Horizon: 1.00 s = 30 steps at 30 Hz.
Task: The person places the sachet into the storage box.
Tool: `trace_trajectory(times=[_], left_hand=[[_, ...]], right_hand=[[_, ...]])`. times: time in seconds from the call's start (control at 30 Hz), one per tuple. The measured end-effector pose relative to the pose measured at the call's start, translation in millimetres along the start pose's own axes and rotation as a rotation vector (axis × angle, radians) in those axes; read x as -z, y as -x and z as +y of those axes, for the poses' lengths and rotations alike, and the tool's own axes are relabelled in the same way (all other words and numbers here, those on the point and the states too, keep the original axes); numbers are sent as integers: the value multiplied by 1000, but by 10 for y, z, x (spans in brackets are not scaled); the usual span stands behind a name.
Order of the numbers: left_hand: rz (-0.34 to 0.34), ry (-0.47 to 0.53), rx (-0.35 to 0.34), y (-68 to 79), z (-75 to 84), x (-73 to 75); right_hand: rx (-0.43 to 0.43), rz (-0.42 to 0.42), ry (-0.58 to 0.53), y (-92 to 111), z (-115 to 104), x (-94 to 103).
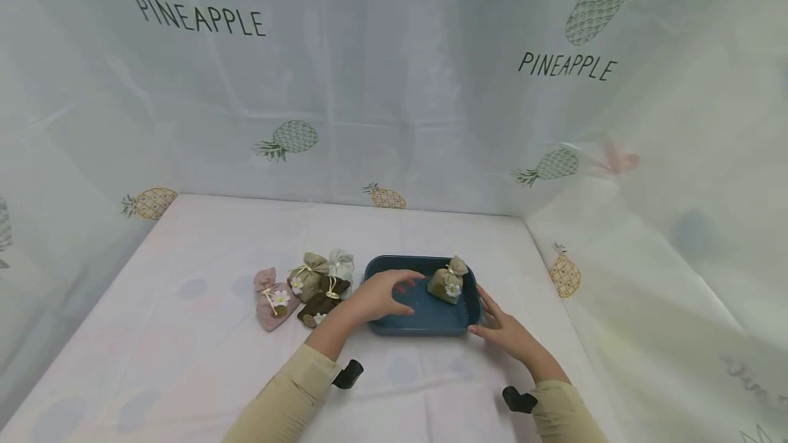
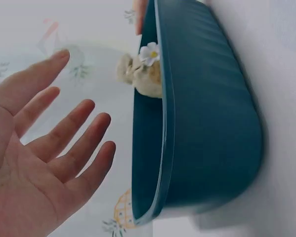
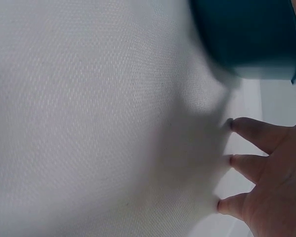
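A blue tray (image 1: 425,321) stands on the table with one greenish-tan drawstring pouch (image 1: 444,277) inside it, near its right end. The pouch carries a white flower (image 2: 150,53). My left hand (image 1: 374,294) hovers over the tray's left part, its fingers spread and nothing in them. At the tray's right end is my right hand (image 1: 509,335), thumb and index finger at the rim. Its other fingers reach down to the tablecloth in the right wrist view. Left of the tray lie a pink pouch (image 1: 271,310), a tan pouch (image 1: 312,272), a white pouch (image 1: 340,264) and a dark brown pouch (image 1: 317,305).
A pale cloth (image 1: 203,361) covers the table. Behind it hangs a white curtain (image 1: 394,87) printed with pineapples, which also runs along the right side. The loose pouches lie close together, some overlapping, just beyond the left forearm.
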<state>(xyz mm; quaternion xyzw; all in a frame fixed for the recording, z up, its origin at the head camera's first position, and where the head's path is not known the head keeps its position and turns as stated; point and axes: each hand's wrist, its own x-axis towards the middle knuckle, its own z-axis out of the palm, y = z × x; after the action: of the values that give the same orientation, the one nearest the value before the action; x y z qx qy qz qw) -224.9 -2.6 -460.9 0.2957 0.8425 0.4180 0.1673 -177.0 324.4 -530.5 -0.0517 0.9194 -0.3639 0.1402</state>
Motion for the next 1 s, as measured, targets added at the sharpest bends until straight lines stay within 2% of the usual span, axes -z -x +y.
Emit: trace_trajectory(times=[0.2, 0.4, 0.53, 0.73, 0.9, 1.0], left_hand=[[29, 90, -26, 290, -59, 79], [94, 157, -25, 552, -188, 172], [111, 126, -15, 673, -273, 253], [146, 71, 66, 854, -362, 395], [179, 48, 80, 918, -467, 469], [213, 14, 116, 944, -534, 501]], right_hand=[[8, 4, -4, 29, -22, 8], [15, 11, 7, 34, -14, -2], [9, 10, 3, 21, -1, -19], [-5, 13, 14, 10, 18, -38], [-17, 24, 26, 10, 25, -26], [-14, 25, 23, 6, 29, -29]])
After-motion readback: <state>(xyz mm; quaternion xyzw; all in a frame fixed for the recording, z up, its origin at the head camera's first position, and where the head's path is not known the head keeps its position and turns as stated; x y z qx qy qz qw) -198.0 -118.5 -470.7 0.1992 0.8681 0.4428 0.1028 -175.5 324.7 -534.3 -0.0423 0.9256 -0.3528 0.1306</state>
